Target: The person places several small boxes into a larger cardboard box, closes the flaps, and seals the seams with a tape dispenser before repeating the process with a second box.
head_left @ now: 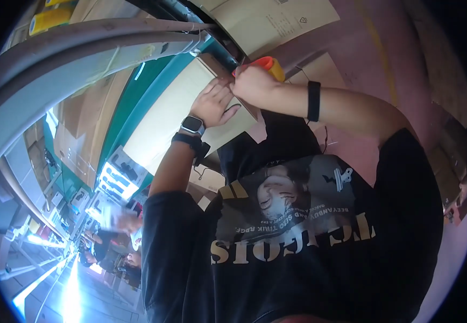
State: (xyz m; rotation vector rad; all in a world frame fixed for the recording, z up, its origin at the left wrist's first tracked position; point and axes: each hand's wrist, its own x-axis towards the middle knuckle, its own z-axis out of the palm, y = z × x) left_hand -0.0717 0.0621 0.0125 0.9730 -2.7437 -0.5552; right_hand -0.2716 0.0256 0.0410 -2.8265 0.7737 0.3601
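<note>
My left hand (pixel 214 105), with a watch on its wrist, lies with outstretched fingers on the edge of a cardboard box (pixel 166 110). Right beside it, my right hand (pixel 255 85) is closed on a ring-shaped orange and yellow roll (pixel 268 64), which looks like packing tape. The roll sticks out beyond my knuckles, and my hand hides its near part. The fingertips of both hands meet close to the box's brown upper edge. Whether a strip of tape runs between them is too small to tell.
Another cardboard box (pixel 282 24) lies beyond my hands. Curved grey rails (pixel 99 35) and a green surface (pixel 123 126) run along the left. Yellow rolls (pixel 50 20) sit at the upper left. Other people (pixel 101 245) and bright lights show at the lower left.
</note>
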